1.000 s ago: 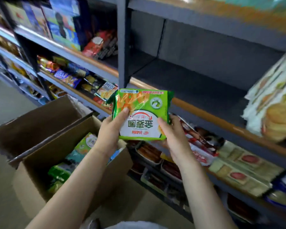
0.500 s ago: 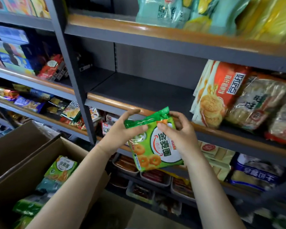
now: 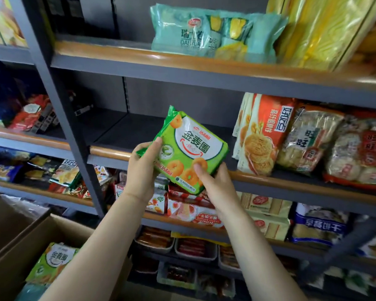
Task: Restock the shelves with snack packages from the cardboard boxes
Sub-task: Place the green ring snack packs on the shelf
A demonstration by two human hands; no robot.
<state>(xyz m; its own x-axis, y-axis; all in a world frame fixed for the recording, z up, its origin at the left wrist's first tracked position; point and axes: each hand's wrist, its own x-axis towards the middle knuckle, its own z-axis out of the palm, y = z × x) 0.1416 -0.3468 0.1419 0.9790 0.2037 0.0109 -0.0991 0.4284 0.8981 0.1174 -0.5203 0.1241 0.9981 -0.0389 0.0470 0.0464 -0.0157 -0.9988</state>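
1. Your left hand (image 3: 142,168) grips the green packet (image 3: 189,151) at its left edge, with the fingers curled behind it and the thumb on its front.
2. Your right hand (image 3: 215,183) pinches the packet's lower right corner, thumb pressed on the printed rings, fingers underneath.
3. The packet sits mid-frame, tilted, label facing you, held in front of the wooden lip of the middle shelf (image 3: 109,152).
4. Behind the packet, that shelf's dark board is bare at centre.
5. At right on the same shelf stand orange biscuit bags (image 3: 263,135), close beside the packet but apart from it.
6. On the shelf above lies a teal bag (image 3: 195,31).
7. At the lower left of the frame an open box (image 3: 11,270) holds another green packet (image 3: 52,261).
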